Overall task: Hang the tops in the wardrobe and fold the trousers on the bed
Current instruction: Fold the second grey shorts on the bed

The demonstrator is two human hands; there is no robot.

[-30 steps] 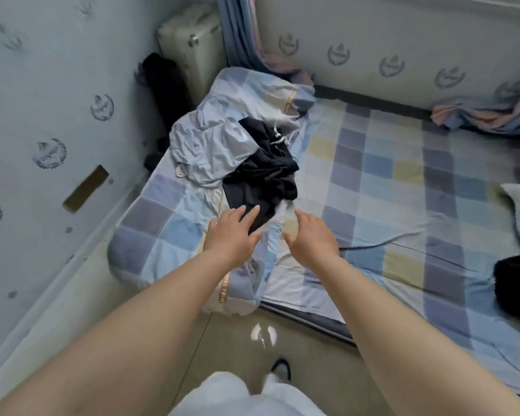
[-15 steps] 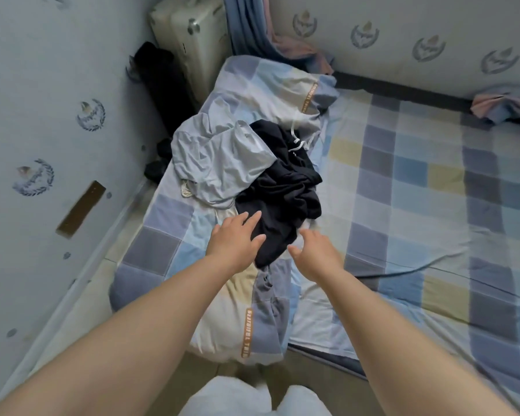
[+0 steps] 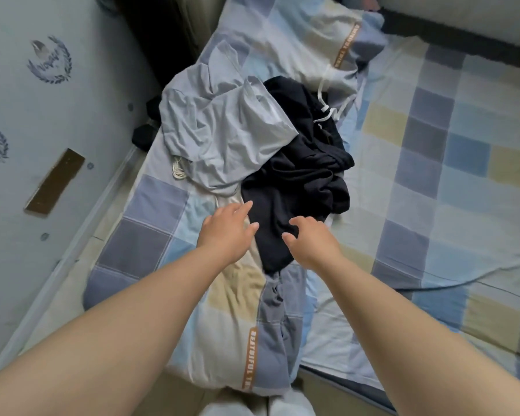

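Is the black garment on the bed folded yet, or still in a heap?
Still a heap: the black garment lies crumpled, partly under the grey top.

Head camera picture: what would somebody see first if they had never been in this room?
Probably the two bare arms reaching out over the bed, with the left hand and the right hand open right at the near edge of a crumpled black garment. Next to it, towards the wall, a pale grey garment lies partly over the black one. Both sit on a checked quilt in blue, grey and yellow squares.
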